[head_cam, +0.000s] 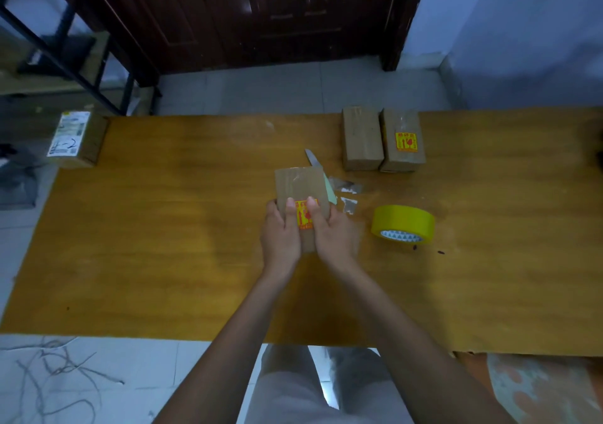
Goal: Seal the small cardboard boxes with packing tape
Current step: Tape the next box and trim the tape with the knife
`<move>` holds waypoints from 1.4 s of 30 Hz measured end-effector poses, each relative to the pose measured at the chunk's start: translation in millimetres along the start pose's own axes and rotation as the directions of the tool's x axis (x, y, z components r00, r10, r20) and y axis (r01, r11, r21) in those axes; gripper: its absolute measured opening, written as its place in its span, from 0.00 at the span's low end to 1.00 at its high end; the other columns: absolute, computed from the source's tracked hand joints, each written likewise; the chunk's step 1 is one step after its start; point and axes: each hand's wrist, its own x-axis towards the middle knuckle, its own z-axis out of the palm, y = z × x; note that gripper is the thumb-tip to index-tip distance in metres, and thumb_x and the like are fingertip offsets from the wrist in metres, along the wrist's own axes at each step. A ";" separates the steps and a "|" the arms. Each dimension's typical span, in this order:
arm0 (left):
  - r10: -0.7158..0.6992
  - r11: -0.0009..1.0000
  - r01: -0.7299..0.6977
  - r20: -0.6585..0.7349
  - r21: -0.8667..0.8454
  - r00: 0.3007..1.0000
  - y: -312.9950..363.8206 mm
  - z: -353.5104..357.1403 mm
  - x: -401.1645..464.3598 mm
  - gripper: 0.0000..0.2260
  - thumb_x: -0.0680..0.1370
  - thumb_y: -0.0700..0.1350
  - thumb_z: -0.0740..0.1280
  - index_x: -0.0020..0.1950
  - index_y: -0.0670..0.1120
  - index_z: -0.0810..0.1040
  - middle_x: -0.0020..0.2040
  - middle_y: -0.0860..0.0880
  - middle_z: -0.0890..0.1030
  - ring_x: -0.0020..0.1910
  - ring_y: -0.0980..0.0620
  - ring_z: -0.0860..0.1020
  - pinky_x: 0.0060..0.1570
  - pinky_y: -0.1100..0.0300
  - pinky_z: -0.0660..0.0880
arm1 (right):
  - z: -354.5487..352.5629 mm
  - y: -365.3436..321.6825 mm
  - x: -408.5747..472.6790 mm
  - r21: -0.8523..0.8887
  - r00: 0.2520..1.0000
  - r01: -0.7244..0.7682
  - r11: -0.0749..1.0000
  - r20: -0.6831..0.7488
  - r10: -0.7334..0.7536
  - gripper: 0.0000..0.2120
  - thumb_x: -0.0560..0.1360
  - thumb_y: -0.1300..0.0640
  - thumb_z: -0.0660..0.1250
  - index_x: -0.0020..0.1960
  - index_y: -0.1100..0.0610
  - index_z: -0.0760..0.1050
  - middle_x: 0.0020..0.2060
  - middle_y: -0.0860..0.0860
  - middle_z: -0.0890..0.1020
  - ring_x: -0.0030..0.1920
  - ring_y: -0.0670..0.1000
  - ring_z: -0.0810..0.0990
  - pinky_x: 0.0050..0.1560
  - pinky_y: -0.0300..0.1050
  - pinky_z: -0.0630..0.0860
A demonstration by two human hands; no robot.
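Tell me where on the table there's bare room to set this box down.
Bare wood lies left of the held box, out to the labelled box at the left edge, and along the near edge. Right is crowded: knife, tape scraps, tape roll, two boxes.

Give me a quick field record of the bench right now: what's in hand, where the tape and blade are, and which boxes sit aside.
in hand: small cardboard box with a red and yellow sticker, gripped by both hands
left hand: thumb on the top face
right hand: thumb on the top face
tape roll: yellow, on the table right of the hands, untouched
knife: blade showing beyond the held box
tape scraps: between box and roll
set aside: two boxes side by side at the far edge
table: yellow wood
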 end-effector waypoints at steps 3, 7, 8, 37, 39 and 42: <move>0.020 1.000 -0.019 -0.007 0.016 1.000 4.5 0.0 -5.2 0.16 0.84 0.51 0.53 0.57 0.40 0.73 0.48 0.46 0.79 0.45 0.47 0.77 0.42 0.54 0.73 | -3.9 1.3 -4.0 -0.018 0.999 0.011 1.000 -0.030 -0.012 0.28 0.80 0.35 0.50 0.45 0.55 0.78 0.38 0.49 0.82 0.42 0.52 0.80 0.45 0.48 0.75; -0.109 0.990 0.113 0.048 -0.079 0.993 8.1 -1.3 -8.1 0.13 0.84 0.53 0.50 0.55 0.47 0.70 0.43 0.54 0.75 0.45 0.51 0.75 0.43 0.57 0.69 | -10.8 -3.1 -7.7 -0.035 0.998 -0.011 0.999 -0.056 0.009 0.30 0.82 0.37 0.44 0.39 0.53 0.76 0.32 0.44 0.77 0.36 0.48 0.75 0.39 0.45 0.69; -0.196 0.965 0.209 0.090 -0.161 0.976 9.3 -2.4 -5.4 0.13 0.84 0.54 0.50 0.55 0.48 0.68 0.44 0.55 0.74 0.46 0.51 0.75 0.46 0.56 0.70 | -14.1 -3.1 -6.5 -0.020 0.999 -0.039 0.999 -0.019 0.039 0.29 0.82 0.37 0.43 0.41 0.51 0.76 0.35 0.45 0.77 0.39 0.48 0.75 0.42 0.46 0.69; -0.263 0.674 0.558 0.548 -0.484 0.794 -1.7 -56.1 34.9 0.27 0.75 0.64 0.59 0.67 0.50 0.75 0.57 0.44 0.83 0.57 0.46 0.81 0.55 0.47 0.79 | 10.2 -37.4 -19.1 0.691 0.869 -0.490 0.532 0.342 0.357 0.21 0.79 0.37 0.57 0.60 0.48 0.79 0.48 0.51 0.86 0.50 0.52 0.85 0.47 0.49 0.82; -0.249 0.658 0.571 0.574 -0.491 0.780 -5.6 -56.3 35.1 0.24 0.75 0.63 0.58 0.63 0.51 0.77 0.55 0.46 0.84 0.55 0.46 0.82 0.49 0.51 0.81 | 12.3 -34.4 -22.7 0.724 0.890 -0.450 0.523 0.311 0.334 0.22 0.78 0.37 0.58 0.64 0.49 0.77 0.51 0.52 0.86 0.52 0.52 0.85 0.50 0.51 0.81; -0.290 0.647 0.589 0.559 -0.484 0.777 -16.7 -53.0 32.7 0.20 0.80 0.59 0.57 0.64 0.48 0.76 0.50 0.47 0.85 0.51 0.47 0.83 0.43 0.54 0.80 | 16.2 -29.5 -26.0 0.752 0.890 -0.439 0.492 0.286 0.356 0.22 0.78 0.38 0.60 0.63 0.51 0.77 0.46 0.51 0.86 0.49 0.52 0.85 0.45 0.47 0.81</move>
